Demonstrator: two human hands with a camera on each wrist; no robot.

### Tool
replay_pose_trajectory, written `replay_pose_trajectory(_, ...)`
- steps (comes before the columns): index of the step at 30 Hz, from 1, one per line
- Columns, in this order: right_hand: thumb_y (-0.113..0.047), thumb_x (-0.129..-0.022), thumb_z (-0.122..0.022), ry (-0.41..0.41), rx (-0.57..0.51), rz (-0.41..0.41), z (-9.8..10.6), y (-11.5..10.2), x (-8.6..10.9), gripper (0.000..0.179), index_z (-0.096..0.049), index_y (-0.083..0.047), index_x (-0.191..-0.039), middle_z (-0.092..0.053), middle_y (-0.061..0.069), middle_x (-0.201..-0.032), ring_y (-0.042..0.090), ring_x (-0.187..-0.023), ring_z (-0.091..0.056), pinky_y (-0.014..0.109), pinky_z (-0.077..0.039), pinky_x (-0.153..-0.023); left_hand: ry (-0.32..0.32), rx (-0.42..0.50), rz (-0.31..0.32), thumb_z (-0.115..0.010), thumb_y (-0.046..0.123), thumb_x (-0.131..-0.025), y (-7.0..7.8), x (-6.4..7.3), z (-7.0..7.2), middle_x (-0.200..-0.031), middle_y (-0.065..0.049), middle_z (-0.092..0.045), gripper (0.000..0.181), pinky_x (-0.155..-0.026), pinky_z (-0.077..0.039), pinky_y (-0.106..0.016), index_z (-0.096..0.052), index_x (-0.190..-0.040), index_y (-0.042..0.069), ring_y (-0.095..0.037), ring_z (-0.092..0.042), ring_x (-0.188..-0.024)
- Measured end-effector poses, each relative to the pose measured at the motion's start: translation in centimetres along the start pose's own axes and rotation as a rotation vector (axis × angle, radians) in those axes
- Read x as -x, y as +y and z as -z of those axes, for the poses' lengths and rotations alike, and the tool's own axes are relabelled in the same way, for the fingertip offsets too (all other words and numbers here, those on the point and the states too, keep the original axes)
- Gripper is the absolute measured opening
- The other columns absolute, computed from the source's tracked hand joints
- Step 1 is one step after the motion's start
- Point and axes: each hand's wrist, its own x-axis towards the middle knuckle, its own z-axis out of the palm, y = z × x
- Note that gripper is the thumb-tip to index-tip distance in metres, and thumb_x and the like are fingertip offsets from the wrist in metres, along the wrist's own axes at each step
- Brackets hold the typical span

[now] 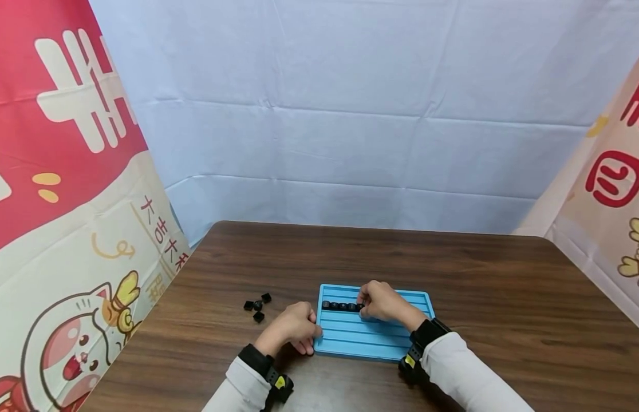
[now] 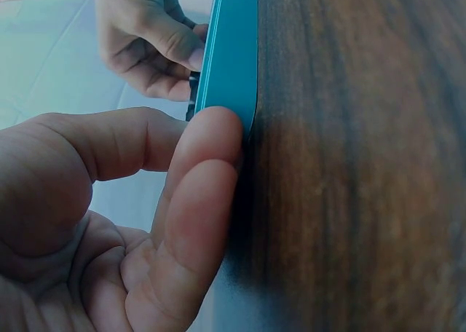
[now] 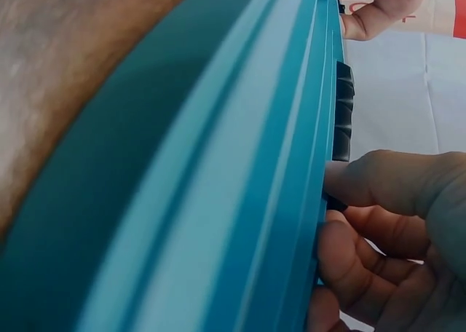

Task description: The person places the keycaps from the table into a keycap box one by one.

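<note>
A light blue ridged tray (image 1: 361,337) lies on the table, with a row of small black keycap-like pieces (image 1: 342,306) along one of its upper grooves. At the right end of that row, my right hand (image 1: 383,303) pinches a black piece (image 3: 336,203) between thumb and fingers, low against the tray; the fingers mostly cover it. My left hand (image 1: 295,327) grips the tray's left edge near the lower corner. In the left wrist view its fingertips (image 2: 211,132) press on the tray's side wall, while the thumb tip is hidden behind them.
Several loose black pieces (image 1: 258,305) lie on the brown wooden table (image 1: 484,286), left of the tray. A pale blue cloth (image 1: 340,143) hangs behind the table, with printed banners (image 1: 82,274) at both sides.
</note>
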Motion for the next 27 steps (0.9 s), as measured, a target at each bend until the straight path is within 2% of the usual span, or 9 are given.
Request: replay_pose_trajectory(27,0.0,-0.075,-0.075,0.009,-0.054,-0.039,0.17,-0.24,0.21,0.016,-0.063,-0.005,-0.085,-0.05,0.001,-0.063,0.014,-0.056,-0.043,0.03,-0.036,-0.057,0.007,0.0,0.009,-0.063,-0.001,-0.084,0.11,-0.14,-0.06,-0.061,-0.019,-0.058,0.016,-0.043,-0.051,-0.034,-0.047,-0.082,0.0,-0.021,-0.059,-0.044)
